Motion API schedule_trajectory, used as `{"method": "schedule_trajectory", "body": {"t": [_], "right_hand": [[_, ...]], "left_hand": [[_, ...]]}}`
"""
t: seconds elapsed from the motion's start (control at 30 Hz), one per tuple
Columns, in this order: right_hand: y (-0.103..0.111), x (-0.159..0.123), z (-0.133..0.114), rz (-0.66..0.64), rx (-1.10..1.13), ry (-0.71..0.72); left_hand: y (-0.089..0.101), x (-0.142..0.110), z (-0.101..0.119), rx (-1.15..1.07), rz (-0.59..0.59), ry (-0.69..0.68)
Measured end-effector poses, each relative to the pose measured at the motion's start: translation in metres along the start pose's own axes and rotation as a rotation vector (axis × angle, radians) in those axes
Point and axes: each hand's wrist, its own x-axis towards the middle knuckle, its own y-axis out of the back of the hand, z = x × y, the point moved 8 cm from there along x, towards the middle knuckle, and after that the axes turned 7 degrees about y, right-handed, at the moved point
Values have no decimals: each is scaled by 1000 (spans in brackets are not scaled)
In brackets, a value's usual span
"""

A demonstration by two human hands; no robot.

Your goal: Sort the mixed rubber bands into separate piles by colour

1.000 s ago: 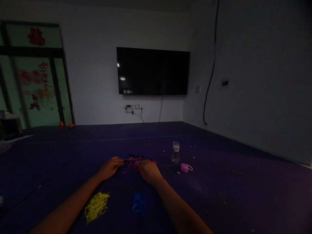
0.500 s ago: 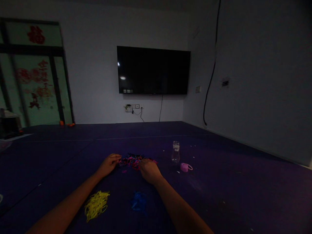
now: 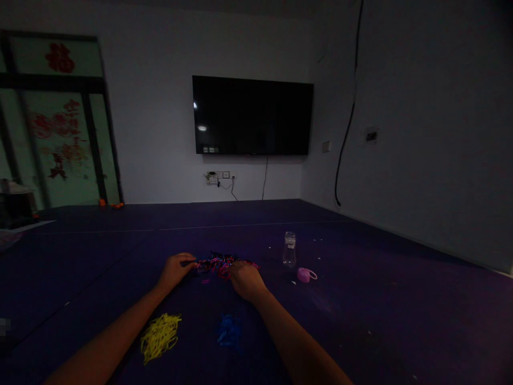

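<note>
A loose heap of mixed rubber bands [image 3: 216,264], mostly pink, red, blue and black, lies on the dark purple surface between my hands. At its left edge is my left hand [image 3: 175,271], thumb and forefinger apart with a gap between them. My right hand [image 3: 246,279] rests on the heap's right side with curled fingers closed on some bands; its fingertips are partly hidden. One pink rubber band [image 3: 206,281] lies just in front of the heap. Nearer me are a pile of yellow rubber bands [image 3: 161,337] and a smaller blue pile [image 3: 230,331].
A clear bottle [image 3: 289,250] stands uncapped right of the heap, with a pink looped cap [image 3: 303,275] beside it. Small white scraps dot the purple surface [image 3: 360,310]. A television [image 3: 253,116] hangs on the far wall. Dark objects [image 3: 18,206] sit at far left.
My left thumb and forefinger have parted, and that hand has drawn slightly left from the heap. The right hand stays almost in place.
</note>
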Motion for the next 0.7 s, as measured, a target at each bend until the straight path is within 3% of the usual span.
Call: {"method": "schedule_trajectory", "body": {"t": [0.2,0.4,0.57,0.7], "right_hand": [[1,-1,-1,-8,-18,8],[1,-1,0,-7,-26,3],[1,-1,-1,6,-42,13],[1,0,-2,0,-40,18]], "left_hand": [[1,-1,-2,-68,13,61],[-3,3,0,-158,-84,155],[-27,1,41,-269,-396,163],[-54,-21,87,-333,-694,154]]}}
